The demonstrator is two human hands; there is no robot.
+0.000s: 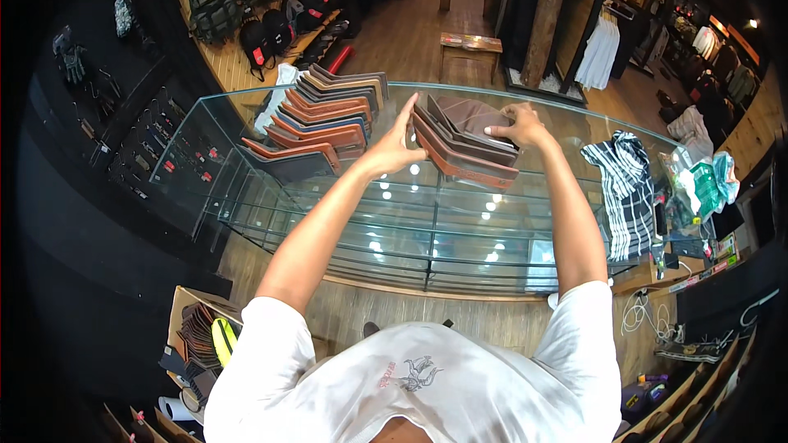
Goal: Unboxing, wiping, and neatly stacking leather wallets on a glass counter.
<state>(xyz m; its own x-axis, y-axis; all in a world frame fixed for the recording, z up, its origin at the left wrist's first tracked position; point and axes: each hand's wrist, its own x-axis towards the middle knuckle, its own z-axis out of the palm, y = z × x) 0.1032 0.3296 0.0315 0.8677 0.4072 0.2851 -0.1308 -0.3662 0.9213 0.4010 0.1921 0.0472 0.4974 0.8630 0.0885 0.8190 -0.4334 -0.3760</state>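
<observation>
Glass-topped and clear-sided, the tabletop (pixel 217 135) curves across the middle of the frame, with reflected lamps dotting its panes and a wood-grain floor (pixel 402 33) beyond it. Just right of upper centre, a row of folded leather wallets (pixel 464 166) stands on the glass, each bent into a shallow V and nested behind the next; the front one is smooth reddish brown, those behind it black and darker brown, and a faint mark on the front face is too small to read. At the row's left end the left hand (pixel 394 148) is spread, thumb well apart from its straight fingers; at the right end the right hand (pixel 521 127) has its thumb stretched over the wallets and its fingers bent, though whether it pinches any I cannot tell. Left of centre, a longer row of V-shaped wallets (pixel 328 119) runs through tan, orange-brown, blue and grey. Black-and-white striped cloth (pixel 624 189) lies rumpled at the right, beside crinkled plastic bags (pixel 710 184). Small red lettering and a line drawing mark the white T-shirt (pixel 492 385), lower centre.
</observation>
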